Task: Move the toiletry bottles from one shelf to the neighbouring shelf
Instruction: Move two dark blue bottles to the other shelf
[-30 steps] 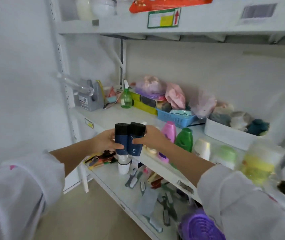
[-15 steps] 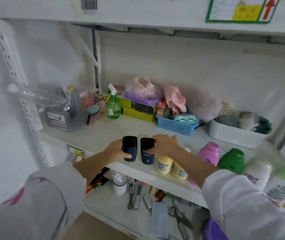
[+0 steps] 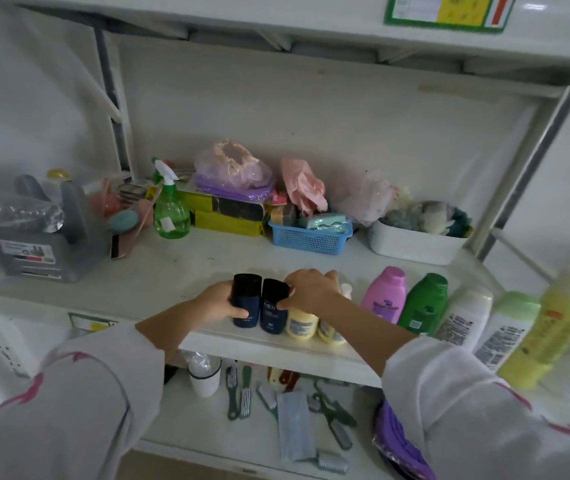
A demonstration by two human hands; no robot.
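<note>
Two dark blue bottles with black caps stand side by side at the front of the middle shelf point(image 3: 179, 271). My left hand point(image 3: 216, 301) grips the left dark bottle point(image 3: 245, 303). My right hand point(image 3: 311, 289) holds the right dark bottle point(image 3: 273, 311) near its cap. Two pale yellow bottles point(image 3: 302, 323) stand just right of them, partly under my right wrist. Further right runs a row: a pink bottle point(image 3: 385, 294), a green bottle point(image 3: 423, 303), white bottles point(image 3: 463, 315) and a tall yellow bottle point(image 3: 553, 337).
At the shelf's back stand a green spray bottle point(image 3: 171, 211), yellow boxes, a blue basket point(image 3: 311, 237), a white tub point(image 3: 415, 244) and a grey jug point(image 3: 51, 244). The lower shelf point(image 3: 207, 427) holds a white cup, brushes, scissors and a purple object.
Both hands carried the two dark bottles up from in front of the shelf's edge and set them down on the middle shelf beside the yellow bottles. The camera has moved closer.
</note>
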